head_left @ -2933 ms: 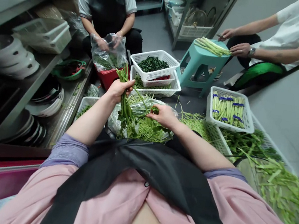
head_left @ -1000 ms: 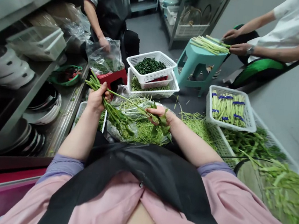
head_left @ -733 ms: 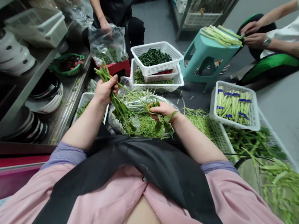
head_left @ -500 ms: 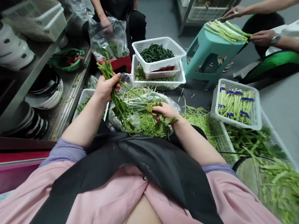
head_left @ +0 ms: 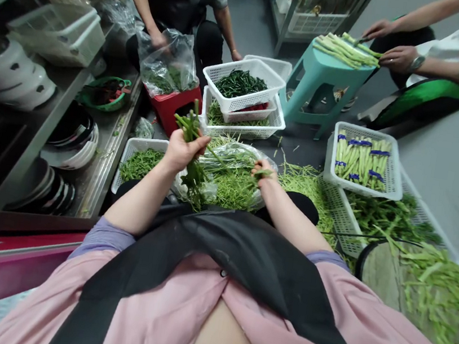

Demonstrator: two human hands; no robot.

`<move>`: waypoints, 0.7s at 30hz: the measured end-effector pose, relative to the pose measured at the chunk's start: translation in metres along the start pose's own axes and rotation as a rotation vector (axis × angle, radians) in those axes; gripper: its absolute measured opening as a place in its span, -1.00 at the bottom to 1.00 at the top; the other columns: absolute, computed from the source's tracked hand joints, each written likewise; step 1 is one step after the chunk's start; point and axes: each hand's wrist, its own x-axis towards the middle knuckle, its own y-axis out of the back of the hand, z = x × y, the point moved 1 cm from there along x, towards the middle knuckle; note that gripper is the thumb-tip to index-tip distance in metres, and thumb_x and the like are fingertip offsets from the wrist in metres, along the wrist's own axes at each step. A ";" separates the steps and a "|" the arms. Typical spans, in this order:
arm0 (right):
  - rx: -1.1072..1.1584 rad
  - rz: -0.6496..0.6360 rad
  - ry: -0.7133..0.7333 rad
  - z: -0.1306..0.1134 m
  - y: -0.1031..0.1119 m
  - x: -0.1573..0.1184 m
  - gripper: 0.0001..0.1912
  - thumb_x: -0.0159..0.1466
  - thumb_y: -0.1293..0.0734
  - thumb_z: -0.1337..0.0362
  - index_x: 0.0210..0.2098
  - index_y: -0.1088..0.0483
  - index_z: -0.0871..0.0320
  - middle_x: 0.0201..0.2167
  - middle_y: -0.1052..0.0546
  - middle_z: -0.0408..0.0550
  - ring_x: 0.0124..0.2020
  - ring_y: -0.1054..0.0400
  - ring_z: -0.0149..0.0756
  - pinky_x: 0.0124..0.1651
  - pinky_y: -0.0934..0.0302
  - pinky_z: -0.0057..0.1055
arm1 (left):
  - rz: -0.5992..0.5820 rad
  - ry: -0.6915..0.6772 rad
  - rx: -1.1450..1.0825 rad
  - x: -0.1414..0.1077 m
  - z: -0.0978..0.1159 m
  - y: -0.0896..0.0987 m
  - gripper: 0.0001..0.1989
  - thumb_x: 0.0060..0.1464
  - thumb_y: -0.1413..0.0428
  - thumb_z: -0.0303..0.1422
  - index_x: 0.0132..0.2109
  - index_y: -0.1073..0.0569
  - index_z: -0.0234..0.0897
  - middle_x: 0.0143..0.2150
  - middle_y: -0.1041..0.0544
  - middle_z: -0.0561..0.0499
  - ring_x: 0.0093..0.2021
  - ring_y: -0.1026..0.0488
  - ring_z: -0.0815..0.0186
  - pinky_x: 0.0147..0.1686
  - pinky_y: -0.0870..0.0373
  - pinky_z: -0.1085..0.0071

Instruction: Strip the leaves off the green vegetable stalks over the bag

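My left hand (head_left: 182,151) is closed round a bunch of leafy green stems (head_left: 194,181), cut ends pointing up and leaves hanging down. Off to its right, my right hand (head_left: 264,174) has its fingers closed on some green leaves (head_left: 262,172). Between and below both hands, a clear plastic bag (head_left: 238,153) lies open, with green stems and trimmings (head_left: 231,188) in it. A white basket of cut greens (head_left: 141,165) stands beside my left forearm.
Stacked white baskets (head_left: 241,103) hold green chillies ahead. Right of them are a teal stool (head_left: 324,74) and a basket of banded bundles (head_left: 363,159). A metal shelf (head_left: 105,160) with bowls lines the left. Two people work opposite, one's hand (head_left: 158,39) at a bag.
My left hand has moved right and down with its bunch. My right hand has moved slightly right, away from the bunch. The person opposite now reaches an arm to a white basket behind the stack.
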 end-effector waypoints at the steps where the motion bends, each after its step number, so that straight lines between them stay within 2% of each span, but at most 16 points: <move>1: 0.002 -0.028 -0.040 -0.001 0.005 -0.001 -0.74 0.17 -0.31 0.27 -0.50 -0.09 0.09 -0.77 0.00 -0.39 -0.75 0.14 -0.56 -0.71 0.20 -0.56 | 0.009 0.012 -0.036 0.001 0.004 0.003 -0.55 -0.22 -0.37 -0.08 -0.48 -0.33 -0.28 -0.68 -0.33 0.14 -0.72 -0.21 0.52 -0.73 -0.09 0.57; 3: -0.036 -0.220 -0.096 -0.001 0.006 -0.008 -0.76 0.18 -0.35 0.22 -0.46 -0.17 0.11 -0.76 -0.02 -0.39 -0.74 0.14 -0.57 -0.70 0.20 -0.56 | -0.028 0.071 -0.091 0.004 0.008 0.005 -0.54 -0.28 -0.39 -0.10 -0.48 -0.32 -0.28 -0.68 -0.32 0.14 -0.71 -0.22 0.51 -0.73 -0.08 0.56; 6: -0.120 -0.649 -0.096 0.002 -0.011 -0.030 -0.66 0.09 -0.46 0.09 -0.35 -0.28 0.15 -0.68 -0.18 -0.35 -0.69 0.01 -0.57 -0.65 0.12 -0.56 | -0.117 0.189 -0.136 0.008 0.003 -0.003 -0.53 -0.35 -0.42 -0.14 -0.47 -0.33 -0.29 -0.68 -0.32 0.12 -0.70 -0.22 0.50 -0.73 -0.06 0.56; 7: -0.155 -0.748 -0.075 0.002 -0.018 -0.038 -0.61 0.05 -0.48 0.05 -0.34 -0.30 0.16 -0.66 -0.22 -0.33 -0.68 -0.04 -0.56 -0.64 0.10 -0.55 | -0.134 0.222 -0.137 0.009 -0.002 -0.007 -0.54 -0.34 -0.42 -0.14 -0.47 -0.34 -0.30 -0.68 -0.33 0.11 -0.70 -0.21 0.50 -0.73 -0.06 0.56; 9: -0.229 -0.862 -0.036 0.001 -0.031 -0.051 -0.57 0.01 -0.50 0.02 -0.34 -0.33 0.18 -0.64 -0.29 -0.28 -0.65 -0.13 -0.52 -0.63 0.05 -0.53 | -0.162 0.285 -0.126 0.011 -0.014 -0.015 -0.55 -0.33 -0.41 -0.16 -0.48 -0.35 -0.31 -0.67 -0.33 0.10 -0.71 -0.20 0.51 -0.73 -0.05 0.55; 12: -0.266 -0.892 -0.014 -0.003 -0.035 -0.061 -0.61 0.02 -0.48 0.05 -0.34 -0.36 0.19 -0.64 -0.35 -0.24 -0.63 -0.20 -0.48 -0.61 -0.04 -0.51 | -0.209 0.365 -0.166 0.015 -0.026 -0.019 -0.55 -0.36 -0.42 -0.18 -0.48 -0.35 -0.32 -0.67 -0.32 0.12 -0.71 -0.17 0.53 -0.73 -0.03 0.55; 16: -0.191 -0.776 -0.065 -0.003 -0.024 -0.061 -0.66 0.00 -0.45 0.13 -0.35 -0.34 0.20 -0.52 -0.43 -0.18 -0.63 -0.22 -0.50 -0.63 -0.05 -0.52 | -0.232 0.409 -0.312 0.023 -0.029 -0.008 -0.53 -0.38 -0.43 -0.16 -0.44 -0.36 -0.32 -0.64 -0.30 0.16 -0.73 -0.11 0.58 -0.74 0.03 0.57; 21: -0.148 -0.790 -0.149 0.004 -0.018 -0.062 -0.72 -0.02 -0.42 0.20 -0.39 -0.32 0.20 -0.64 -0.29 -0.25 -0.66 -0.14 -0.50 -0.65 0.01 -0.52 | -0.149 0.353 -0.343 0.030 -0.025 0.002 -0.58 -0.32 -0.41 -0.19 -0.38 -0.43 -0.35 -0.61 -0.36 0.14 -0.74 -0.10 0.58 -0.75 0.04 0.56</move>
